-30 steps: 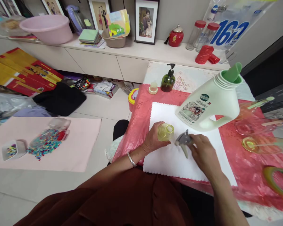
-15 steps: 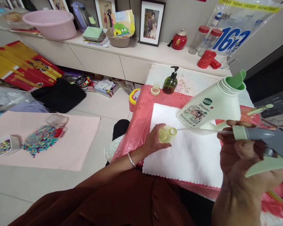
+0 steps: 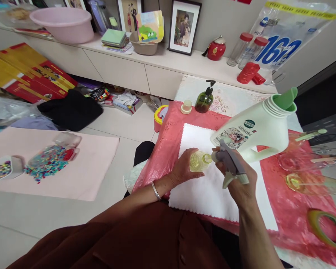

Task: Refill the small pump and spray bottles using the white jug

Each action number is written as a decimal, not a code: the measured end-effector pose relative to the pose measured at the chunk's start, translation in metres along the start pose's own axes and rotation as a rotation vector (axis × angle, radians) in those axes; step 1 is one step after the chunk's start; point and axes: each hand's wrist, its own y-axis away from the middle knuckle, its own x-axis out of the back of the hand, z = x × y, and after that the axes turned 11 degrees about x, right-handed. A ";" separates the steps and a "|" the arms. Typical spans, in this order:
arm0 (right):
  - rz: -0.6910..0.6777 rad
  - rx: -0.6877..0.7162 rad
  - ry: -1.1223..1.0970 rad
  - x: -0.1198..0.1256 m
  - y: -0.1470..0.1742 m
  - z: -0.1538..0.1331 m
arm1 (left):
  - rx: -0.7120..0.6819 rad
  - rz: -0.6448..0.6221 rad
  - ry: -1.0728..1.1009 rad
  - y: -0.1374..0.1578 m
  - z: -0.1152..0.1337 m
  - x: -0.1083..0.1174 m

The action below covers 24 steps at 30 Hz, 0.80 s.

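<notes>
My left hand [image 3: 183, 164] has its fingers wrapped around the yellow bottle [image 3: 196, 161], held over the white mat [image 3: 190, 201] on the worktop [image 3: 280, 198], mouth toward the right hand [image 3: 245, 183]; the palm hides the bottle's near-left side. The right fingers are closed around the grey spray head [image 3: 233, 158], and I can't tell whether its nearer end touches that mouth. It covers the lower edge of the white jug [image 3: 270, 129]'s label. On my right, a yellowish clear bottle [image 3: 299, 182] runs out of frame.
</notes>
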 end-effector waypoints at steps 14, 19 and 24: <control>-0.222 0.108 0.140 -0.002 -0.005 0.021 | -0.025 0.025 0.012 -0.002 -0.008 -0.004; -0.175 0.088 0.094 -0.006 -0.006 0.021 | -0.036 0.034 0.013 -0.002 -0.009 -0.005; -0.082 0.057 -0.077 -0.018 -0.003 0.032 | 0.006 0.019 -0.028 -0.006 0.000 -0.004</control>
